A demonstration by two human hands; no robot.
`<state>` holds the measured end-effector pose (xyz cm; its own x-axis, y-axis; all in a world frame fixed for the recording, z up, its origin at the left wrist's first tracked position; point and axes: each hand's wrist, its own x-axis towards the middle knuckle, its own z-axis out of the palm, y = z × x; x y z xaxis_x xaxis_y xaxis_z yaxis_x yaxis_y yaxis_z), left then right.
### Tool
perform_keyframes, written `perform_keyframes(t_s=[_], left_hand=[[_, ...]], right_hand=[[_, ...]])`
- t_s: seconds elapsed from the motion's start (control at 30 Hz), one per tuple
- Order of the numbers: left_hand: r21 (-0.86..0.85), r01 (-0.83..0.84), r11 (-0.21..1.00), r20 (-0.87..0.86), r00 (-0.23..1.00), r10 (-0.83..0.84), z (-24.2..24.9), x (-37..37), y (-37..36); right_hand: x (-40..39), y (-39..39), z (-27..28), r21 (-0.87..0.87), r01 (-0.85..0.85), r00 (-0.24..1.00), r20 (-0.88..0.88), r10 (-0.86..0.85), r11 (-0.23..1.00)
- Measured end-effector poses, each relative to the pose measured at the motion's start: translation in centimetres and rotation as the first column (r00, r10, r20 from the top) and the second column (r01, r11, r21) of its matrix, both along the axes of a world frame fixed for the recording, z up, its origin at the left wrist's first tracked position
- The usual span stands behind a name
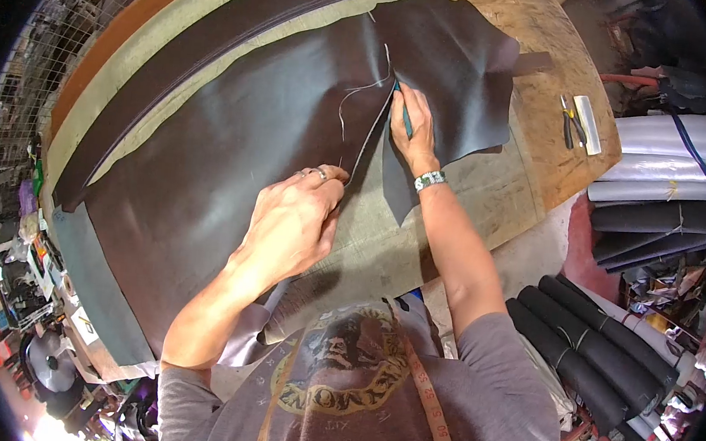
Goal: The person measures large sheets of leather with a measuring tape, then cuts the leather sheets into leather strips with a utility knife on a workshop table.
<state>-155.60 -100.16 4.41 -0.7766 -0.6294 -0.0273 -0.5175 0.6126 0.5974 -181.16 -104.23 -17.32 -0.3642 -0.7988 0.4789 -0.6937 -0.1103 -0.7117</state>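
A large dark brown leather hide point(210, 143) lies across the table, split by a long slit. In my right hand point(414, 130) is a slim teal-handled cutting knife point(407, 124), its tip at the upper end of the slit; the blade is too small to make out. My left hand point(296, 208), with rings on it, is closed on the cut edge of the hide to the left of the slit. Pale chalk-like lines run over the leather near the cut. A narrow leather flap point(397, 187) hangs along the slit's right side, below my right hand.
A long curved brown leather strip point(175, 61) lies along the table's far side. Pliers point(568, 125) and a white bar-shaped object point(587, 125) rest on the worn wooden tabletop point(538, 86). Black rolls point(592, 339) and wrapped silvery rolls point(665, 154) are stacked at the right.
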Motion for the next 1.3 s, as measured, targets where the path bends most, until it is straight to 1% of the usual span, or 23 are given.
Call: perform_keyframes(t_s=[0.07, 0.1, 0.13, 0.2, 0.23, 0.27, 0.3, 0.33, 0.37, 0.4, 0.47, 0.53, 0.57, 0.67, 0.8, 0.83, 0.93, 0.97, 1.07, 1.1, 1.2, 1.23, 1.3], left_hand=[[-0.07, -0.055, 0.996, 0.052, 0.997, 0.059, -0.5, 0.2, -0.1], [-0.104, -0.088, 0.991, 0.076, 0.992, 0.096, -0.6, 0.3, -0.2], [-0.143, -0.131, 0.981, 0.267, 0.949, 0.165, -0.5, 0.0, -0.6], [-0.353, -0.119, 0.928, 0.415, 0.869, 0.27, -2.6, 0.1, -1.4], [-0.244, -0.233, 0.942, 0.624, 0.705, 0.336, -3.1, -0.9, -1.6], [-0.351, -0.159, 0.923, 0.612, 0.707, 0.355, -4.0, -1.9, -1.4], [-0.452, -0.082, 0.888, 0.6, 0.709, 0.37, -6.1, -2.7, -1.2], [-0.549, -0.004, 0.836, 0.582, 0.715, 0.386, -7.3, -3.9, -1.2], [-0.396, -0.104, 0.912, 0.573, 0.748, 0.335, -8.4, -5.7, -1.4], [-0.223, -0.192, 0.956, 0.55, 0.785, 0.286, -9.2, -8.0, -1.7], [-0.168, -0.352, 0.921, 0.352, 0.851, 0.39, -12.5, -12.2, -2.8], [-0.194, -0.447, 0.873, 0.216, 0.849, 0.483, -17.0, -15.2, -5.4], [-0.209, -0.497, 0.842, 0.139, 0.837, 0.529, -18.5, -16.0, -6.7], [-0.276, -0.541, 0.795, 0.155, 0.791, 0.592, -20.6, -15.9, -9.2], [-0.261, -0.449, 0.855, 0.266, 0.818, 0.511, -19.3, -15.5, -10.2], [-0.337, -0.447, 0.829, 0.161, 0.84, 0.519, -19.1, -15.5, -10.3], [-0.377, -0.339, 0.862, 0.195, 0.881, 0.431, -18.8, -16.6, -11.7], [-0.487, -0.319, 0.813, 0.128, 0.895, 0.427, -18.6, -17.4, -11.8], [-0.369, -0.369, 0.853, 0.139, 0.885, 0.444, -18.3, -18.0, -13.0], [-0.44, -0.369, 0.818, 0.031, 0.905, 0.425, -18.6, -17.9, -13.1], [-0.419, -0.35, 0.838, -0.045, 0.93, 0.366, -18.5, -17.5, -13.6], [-0.395, -0.346, 0.851, -0.029, 0.931, 0.364, -18.2, -17.5, -13.8], [-0.345, -0.337, 0.876, 0.0, 0.933, 0.359, -17.7, -17.6, -14.0]], right_hand=[[-1.4, -1.3, -0.1, -0.031, -0.068, 0.998, 0.006, 0.068, 0.997], [-1.7, -1.4, 0.6, -0.013, -0.099, 0.995, 0.031, 0.099, 0.995], [-2.0, -1.2, 0.6, -0.015, -0.089, 0.992, 0.091, 0.09, 0.996], [-3.0, -1.7, 0.2, -0.025, -0.08, 0.976, 0.202, 0.083, 0.997], [-3.3, -2.0, -0.4, -0.098, -0.035, 0.97, 0.237, 0.058, 0.995], [-4.0, -2.1, -1.0, -0.036, -0.007, 0.949, 0.316, 0.018, 0.999], [-4.4, -2.0, -1.0, -0.005, 0.012, 0.932, 0.361, -0.009, 1.0], [-4.8, -2.0, -0.9, 0.022, 0.03, 0.916, 0.401, -0.036, 0.999], [-5.1, -2.1, -1.0, 0.0, 0.021, 0.917, 0.399, -0.02, 1.0], [-5.4, -2.1, -1.3, -0.018, 0.016, 0.919, 0.395, -0.007, 1.0], [-5.8, -1.5, -1.7, -0.022, 0.027, 0.923, 0.383, -0.016, 0.999], [-6.0, -1.2, -1.4, -0.007, 0.053, 0.93, 0.365, -0.047, 0.999], [-6.3, -1.0, -1.1, -0.013, 0.039, 0.945, 0.327, -0.032, 0.999], [-6.6, -0.6, -0.5, 0.03, 0.014, 0.936, 0.351, -0.024, 0.999], [-6.7, -0.6, -0.5, 0.048, -0.012, 0.97, 0.243, 0.0, 0.999], [-6.4, -0.8, -0.7, 0.017, -0.033, 0.965, 0.262, 0.027, 0.999], [-5.4, -1.3, -0.3, -0.055, -0.161, 0.958, 0.233, 0.17, 0.985], [-5.2, -1.5, -0.2, -0.054, -0.2, 0.949, 0.238, 0.208, 0.978], [-5.1, -2.1, 0.1, -0.028, -0.234, 0.95, 0.204, 0.235, 0.972], [-5.2, -2.1, 0.2, -0.01, -0.233, 0.954, 0.194, 0.23, 0.973], [-5.1, -2.2, -0.4, -0.026, -0.229, 0.961, 0.151, 0.231, 0.973], [-5.0, -2.3, -0.5, -0.044, -0.23, 0.963, 0.133, 0.234, 0.972], [-4.9, -2.3, -0.3, -0.028, -0.227, 0.967, 0.114, 0.229, 0.974]])
